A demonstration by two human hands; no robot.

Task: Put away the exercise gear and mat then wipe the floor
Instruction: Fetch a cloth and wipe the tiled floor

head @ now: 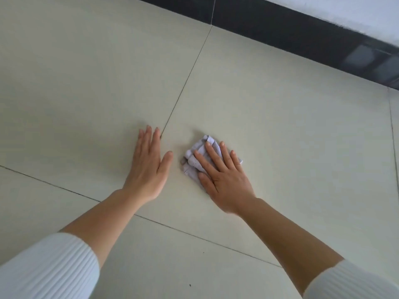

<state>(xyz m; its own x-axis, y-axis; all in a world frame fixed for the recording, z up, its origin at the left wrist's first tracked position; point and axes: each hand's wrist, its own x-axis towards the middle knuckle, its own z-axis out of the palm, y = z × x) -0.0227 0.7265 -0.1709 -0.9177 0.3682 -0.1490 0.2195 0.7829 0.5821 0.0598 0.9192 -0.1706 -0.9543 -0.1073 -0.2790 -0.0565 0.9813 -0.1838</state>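
Right hand (224, 175) isn't really gripping anything, it's flat with the fingers straight and spread, pressing down on a crumpled lilac cloth (197, 157). The cloth sits under the fingers and pokes out toward 10 o'clock of the hand. Left hand (149, 167) is also flat and relaxed, palm on the floor (280, 126), holding nothing, just beside the cloth at its 9 o'clock. Looks like it's only there for support.

Both are on pale tile, with a grout line (185, 83) running off to 12 o'clock from the left fingertips. There's a dark baseboard (280, 37) well off at 1 o'clock.

As for progress, there's no mat or gear anywhere in view, so my guess is that part's done, though it could just be out of shot. This is the wiping stage. Can't tell how much floor has been covered, no wet streaks show. A couple of dark specks (190, 285) at 6 o'clock, near the sleeves, probably need a pass.
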